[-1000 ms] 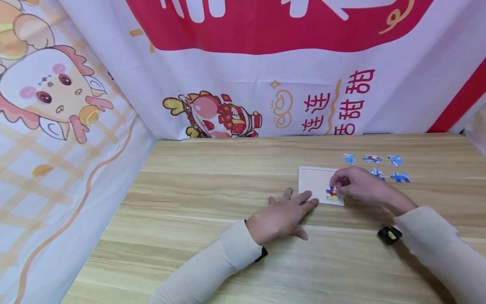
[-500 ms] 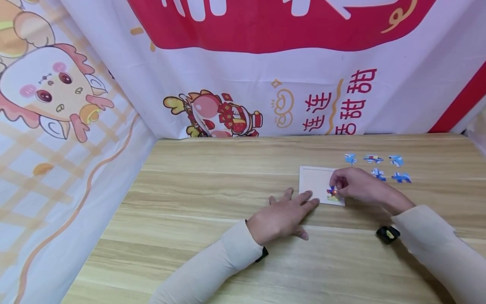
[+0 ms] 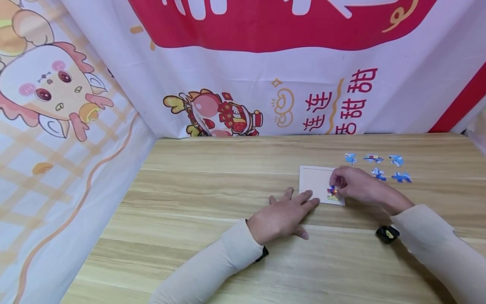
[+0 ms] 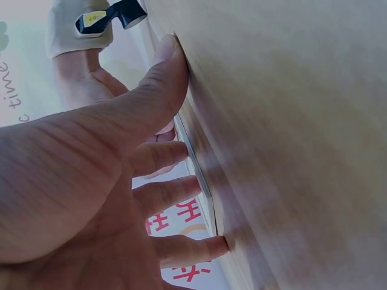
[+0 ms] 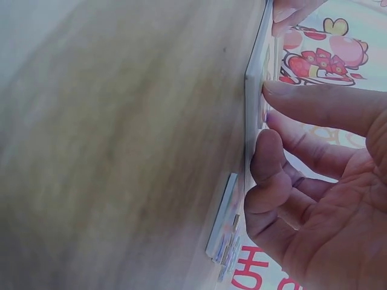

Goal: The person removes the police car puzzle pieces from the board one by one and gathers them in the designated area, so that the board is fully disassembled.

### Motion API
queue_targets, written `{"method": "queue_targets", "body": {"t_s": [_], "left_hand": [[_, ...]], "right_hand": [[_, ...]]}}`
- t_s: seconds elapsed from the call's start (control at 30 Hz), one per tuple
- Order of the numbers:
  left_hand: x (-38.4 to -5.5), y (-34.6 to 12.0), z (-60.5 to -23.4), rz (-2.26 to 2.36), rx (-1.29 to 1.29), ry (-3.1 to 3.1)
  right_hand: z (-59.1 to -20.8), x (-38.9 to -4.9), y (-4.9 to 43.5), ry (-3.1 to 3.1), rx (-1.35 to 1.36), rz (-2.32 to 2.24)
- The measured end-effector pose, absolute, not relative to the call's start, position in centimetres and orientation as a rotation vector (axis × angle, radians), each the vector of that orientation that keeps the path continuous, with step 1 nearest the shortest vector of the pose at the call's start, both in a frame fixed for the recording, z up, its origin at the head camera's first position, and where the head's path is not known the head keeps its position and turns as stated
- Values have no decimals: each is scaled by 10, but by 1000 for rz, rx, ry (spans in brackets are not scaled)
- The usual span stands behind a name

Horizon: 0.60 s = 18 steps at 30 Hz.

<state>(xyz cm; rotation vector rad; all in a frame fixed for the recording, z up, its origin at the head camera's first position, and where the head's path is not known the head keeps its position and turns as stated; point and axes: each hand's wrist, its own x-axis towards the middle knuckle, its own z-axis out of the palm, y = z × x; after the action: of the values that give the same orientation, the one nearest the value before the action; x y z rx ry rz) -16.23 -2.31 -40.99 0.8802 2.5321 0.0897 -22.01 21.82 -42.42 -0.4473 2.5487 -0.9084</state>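
A shallow white-rimmed puzzle tray point(image 3: 315, 179) lies flat on the wooden table. At its near right corner sits a small puzzle piece point(image 3: 332, 194) coloured purple, red and yellow. My right hand point(image 3: 357, 184) pinches this piece between thumb and index finger, partly covering it; in the right wrist view the thumb point(image 5: 320, 103) is right at the tray's edge and the other fingers are curled. My left hand point(image 3: 282, 215) has its fingers spread, two fingertips resting on the tray's near left rim. The left wrist view shows those fingers point(image 4: 166, 193) along the tray's side.
Several loose blue puzzle pieces point(image 3: 373, 159) lie in two rows on the table right of the tray, some just behind my right hand. A printed cloth point(image 3: 228, 67) hangs along the table's back edge, another along the left. Black wrist cameras point(image 3: 387, 234) sit under the sleeves.
Almost nothing differs. The right wrist has shifted slightly left while its fingers stay on the piece in the tray; the left hand keeps its place.
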Motion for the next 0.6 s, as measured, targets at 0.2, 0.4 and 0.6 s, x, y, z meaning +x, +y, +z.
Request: {"method": "queue_targets", "body": {"t_s": [0.2,0.4,0.6], "left_hand": [[-163,-23,-409,94,877,2525],[-163,-22,-409,86,876,2528],[-163,-23,-409,81,883,2530]], "right_hand": [[-424,-221,219,2532,-414,-912],[-425,-220,217,2506,-402,-948],[-426,-218,217,2524,-435,-963]]}}
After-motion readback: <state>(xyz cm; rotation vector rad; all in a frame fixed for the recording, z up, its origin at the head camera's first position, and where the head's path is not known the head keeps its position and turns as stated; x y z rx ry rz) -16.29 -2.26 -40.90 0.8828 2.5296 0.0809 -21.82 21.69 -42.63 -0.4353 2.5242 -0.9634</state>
